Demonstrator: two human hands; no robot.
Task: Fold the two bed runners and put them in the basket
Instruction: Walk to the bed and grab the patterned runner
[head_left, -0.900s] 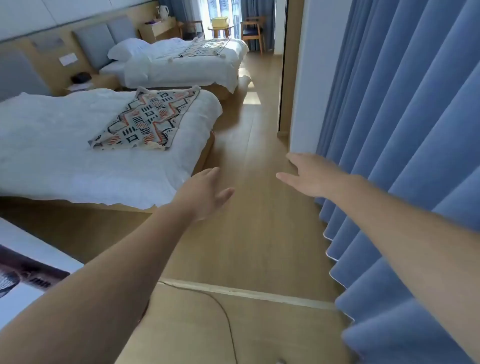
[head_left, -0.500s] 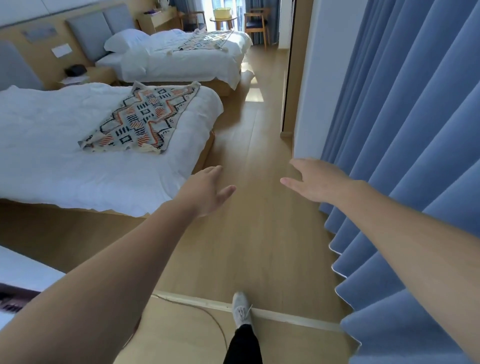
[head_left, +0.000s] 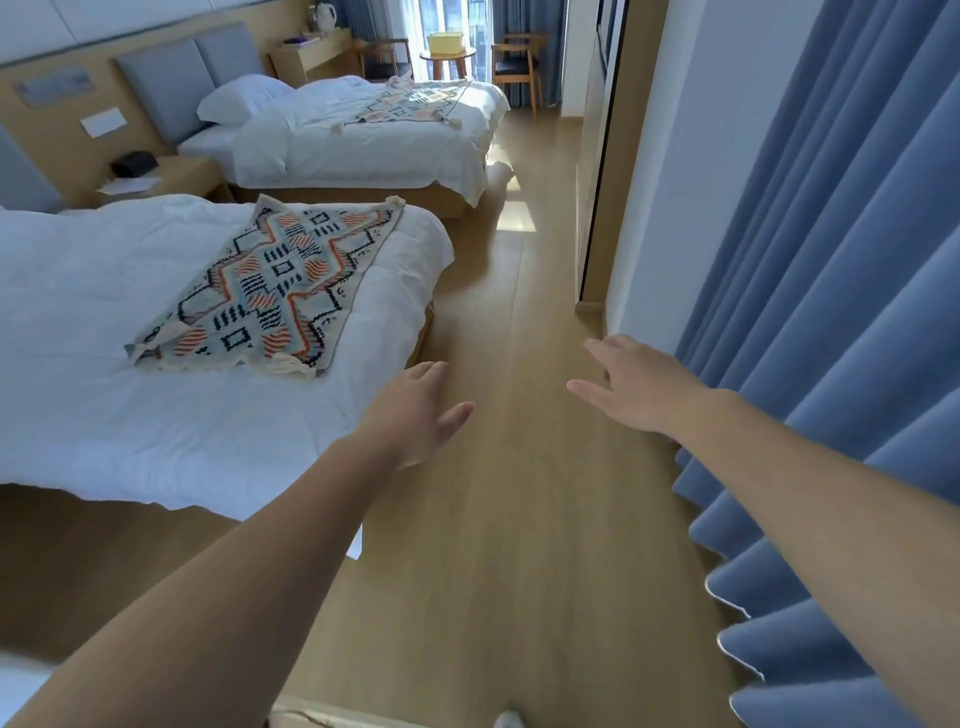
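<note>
A patterned bed runner (head_left: 280, 280) in cream, black, orange and pale blue lies spread flat on the near white bed (head_left: 156, 426). A second runner (head_left: 415, 101) of the same pattern lies across the far bed (head_left: 363, 145). A yellow basket (head_left: 445, 42) stands on a small round table at the far end of the room. My left hand (head_left: 415, 413) is stretched forward, open and empty, by the near bed's foot corner, apart from the runner. Over the wooden floor, my right hand (head_left: 631, 387) is held out, open and empty.
Blue curtains (head_left: 831, 312) hang along the right. A wooden floor aisle (head_left: 498, 467) runs between the beds and the curtain toward two wooden chairs (head_left: 514, 65). A nightstand (head_left: 156, 179) with a black phone sits between the beds. A doorway edge (head_left: 592, 208) is on the right.
The view has moved forward along the aisle; the near bed and its runner are now closer. Both hands stay stretched out, open and empty.
</note>
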